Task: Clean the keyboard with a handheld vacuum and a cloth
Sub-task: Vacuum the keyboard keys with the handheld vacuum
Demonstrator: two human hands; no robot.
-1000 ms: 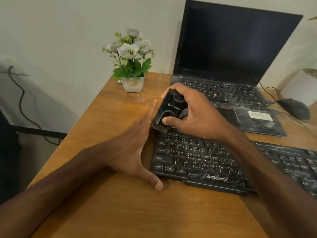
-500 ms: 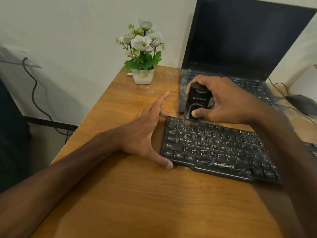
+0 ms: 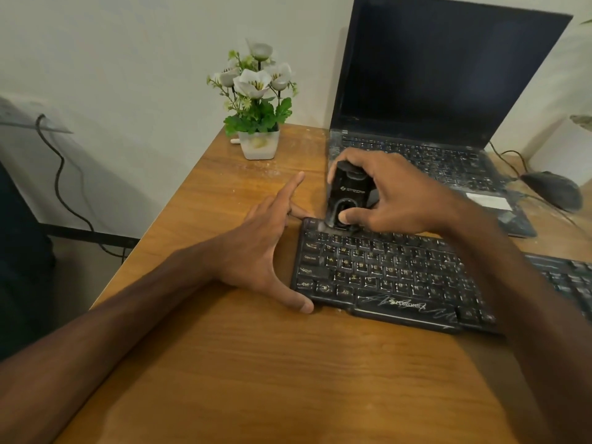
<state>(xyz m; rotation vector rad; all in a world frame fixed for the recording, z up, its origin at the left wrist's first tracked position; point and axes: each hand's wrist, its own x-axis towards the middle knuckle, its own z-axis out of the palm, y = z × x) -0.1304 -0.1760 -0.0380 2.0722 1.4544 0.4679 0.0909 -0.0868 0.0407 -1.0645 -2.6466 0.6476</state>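
Spreading under everything was the wooden surface (image 3: 288, 379), and an open laptop (image 3: 448, 75) with a dark screen stood just behind the keyboard (image 3: 384, 274), the black board to be cleaned. The left grip (image 3: 259, 248) was released and lay flat against the keyboard's left end. Its thumb touched the near-left corner and its straight fingers reached past the far-left corner, apparently bracing the board. The right grip (image 3: 394, 197) hovered over the keyboard's far-left corner, clenched round the handheld vacuum (image 3: 347, 190), with the thumb on an oval panel on its front. The vacuum stood nearly upright with its nozzle down on the top key row, close to the Esc key. Judging by that position, vacuuming was in its early stage: only the far-left corner was being covered. Pale specks showed across the keys, so the lower rows and the whole right side looked undone. No cloth was in view anywhere near the keyboard, so the wiping step seemed not yet begun. A potted plant (image 3: 259, 144) sat beyond the keyboard to its left, and a mouse (image 3: 552, 190) lay beyond it to the right.
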